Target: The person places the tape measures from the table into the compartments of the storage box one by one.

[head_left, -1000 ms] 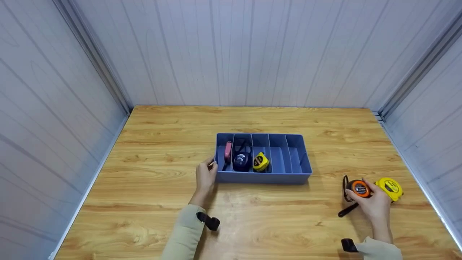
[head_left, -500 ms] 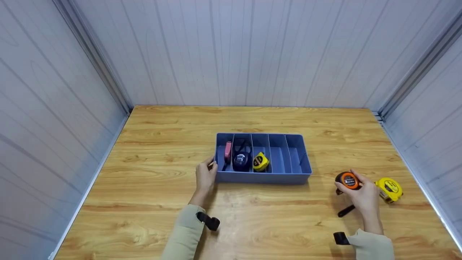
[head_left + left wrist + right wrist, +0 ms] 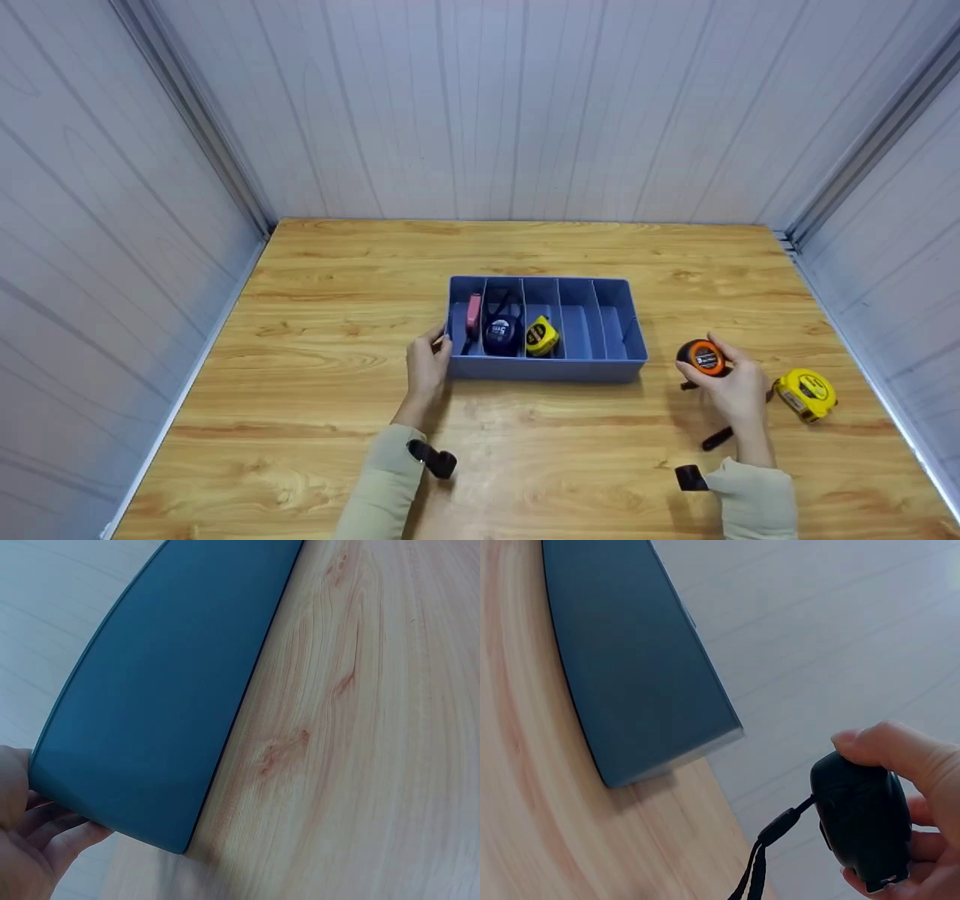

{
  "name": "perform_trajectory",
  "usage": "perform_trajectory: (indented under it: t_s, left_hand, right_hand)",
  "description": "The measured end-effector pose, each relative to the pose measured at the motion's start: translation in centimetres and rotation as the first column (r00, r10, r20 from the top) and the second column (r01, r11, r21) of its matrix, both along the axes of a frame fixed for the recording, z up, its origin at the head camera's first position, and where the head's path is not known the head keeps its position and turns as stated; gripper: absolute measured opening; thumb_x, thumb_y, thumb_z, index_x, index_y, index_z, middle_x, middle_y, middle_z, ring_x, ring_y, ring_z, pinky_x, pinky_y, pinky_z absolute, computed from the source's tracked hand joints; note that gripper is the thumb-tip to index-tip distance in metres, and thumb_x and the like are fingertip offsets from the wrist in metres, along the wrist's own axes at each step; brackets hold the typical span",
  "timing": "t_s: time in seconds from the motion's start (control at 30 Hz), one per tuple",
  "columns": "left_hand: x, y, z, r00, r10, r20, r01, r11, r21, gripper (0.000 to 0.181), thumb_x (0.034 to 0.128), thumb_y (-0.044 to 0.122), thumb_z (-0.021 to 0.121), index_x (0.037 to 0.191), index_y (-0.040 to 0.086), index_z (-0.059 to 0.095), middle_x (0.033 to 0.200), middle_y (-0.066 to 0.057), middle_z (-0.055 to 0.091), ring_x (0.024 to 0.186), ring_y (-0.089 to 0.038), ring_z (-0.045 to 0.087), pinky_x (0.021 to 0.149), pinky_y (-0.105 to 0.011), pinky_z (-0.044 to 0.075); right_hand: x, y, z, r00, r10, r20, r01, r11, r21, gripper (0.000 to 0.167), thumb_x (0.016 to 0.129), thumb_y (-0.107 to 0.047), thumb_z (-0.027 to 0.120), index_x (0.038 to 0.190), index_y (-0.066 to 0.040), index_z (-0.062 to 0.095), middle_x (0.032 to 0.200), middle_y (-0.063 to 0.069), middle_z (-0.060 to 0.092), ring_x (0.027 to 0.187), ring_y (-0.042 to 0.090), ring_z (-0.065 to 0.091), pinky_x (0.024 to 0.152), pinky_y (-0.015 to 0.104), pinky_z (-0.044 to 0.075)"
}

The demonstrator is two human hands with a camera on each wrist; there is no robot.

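My right hand (image 3: 739, 394) grips a black and orange tape measure (image 3: 703, 358) above the table, right of the blue divided box (image 3: 547, 370). In the right wrist view, the tape measure (image 3: 862, 817) shows its dark side, thumb on top, fingers beneath, wrist strap (image 3: 780, 827) dangling. My left hand (image 3: 429, 367) holds the box's left end; in the left wrist view its fingers (image 3: 71, 844) touch the end wall and the thumb is by the rim. Inside the box, from the left, sit a pink tape measure (image 3: 473, 315), a navy one (image 3: 501, 332) and a small yellow one (image 3: 541, 337), one per compartment.
A larger yellow tape measure (image 3: 806, 394) lies on the wooden table (image 3: 315, 420) right of my right hand. A black strap (image 3: 718, 438) lies partly hidden under that hand. The box's two right compartments hold nothing visible. Pale panel walls (image 3: 480, 112) enclose the table's back and sides.
My right hand has lifted the black and orange tape measure and carried it left and away from me, leaving the large yellow one behind. The left hand and box have stayed put.
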State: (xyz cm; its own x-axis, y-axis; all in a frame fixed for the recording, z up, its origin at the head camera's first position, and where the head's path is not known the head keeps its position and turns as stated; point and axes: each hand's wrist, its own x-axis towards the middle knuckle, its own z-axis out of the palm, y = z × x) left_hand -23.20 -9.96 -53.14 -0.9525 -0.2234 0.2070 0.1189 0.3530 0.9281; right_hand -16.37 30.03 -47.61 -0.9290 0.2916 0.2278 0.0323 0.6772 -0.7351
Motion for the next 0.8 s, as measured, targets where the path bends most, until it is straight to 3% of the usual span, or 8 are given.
perform_trajectory:
  t_s: [0.3,0.47,0.63,0.8]
  left_hand:
    - [0.0,0.0,0.2,1.0,-0.001,0.007,0.001,1.0,0.023,0.033,0.0796,-0.002,0.05,0.111,-0.007,0.058,0.104,-0.02,0.06,0.088,-0.024,0.061,0.073,-0.029,0.051]
    - [-0.1,0.1,0.2,0.999,-0.004,0.037,0.002,0.999,0.054,0.034,0.0797,-0.002,0.05,0.112,-0.006,0.058,0.107,-0.019,0.059,0.09,-0.024,0.06,0.075,-0.028,0.05]
    - [0.0,0.2,0.4,0.998,-0.01,0.061,0.006,0.998,0.065,0.035,0.0792,-0.003,0.05,0.113,-0.007,0.056,0.109,-0.02,0.058,0.091,-0.024,0.06,0.076,-0.028,0.049]
    - [0.0,0.1,0.3,1.0,-0.009,0.023,0.008,1.0,0.03,0.033,0.0787,-0.004,0.051,0.111,-0.009,0.058,0.106,-0.021,0.059,0.089,-0.026,0.061,0.074,-0.029,0.05]
  right_hand:
    - [-1.2,-1.0,0.5,0.999,0.034,0.014,-0.034,0.999,-0.001,0.068,0.067,-0.025,0.077,0.124,0.001,0.05,0.117,0.025,0.052,0.1,0.033,0.053,0.068,0.012,0.041]
    - [-1.7,-1.6,0.5,0.997,0.071,-0.019,-0.072,0.997,-0.026,0.065,0.067,-0.02,0.077,0.122,0.002,0.051,0.116,0.024,0.052,0.094,0.032,0.055,0.061,0.004,0.038]
    - [-2.1,-2.2,0.5,0.994,0.099,-0.037,-0.1,0.995,-0.027,0.064,0.067,-0.018,0.077,0.122,0.003,0.051,0.115,0.025,0.052,0.087,0.033,0.057,0.058,0.003,0.038]
    - [-2.6,-2.8,0.6,0.993,0.116,-0.033,-0.118,0.991,-0.064,0.064,0.067,-0.017,0.077,0.122,0.003,0.051,0.114,0.024,0.052,0.086,0.032,0.058,0.058,0.005,0.04]
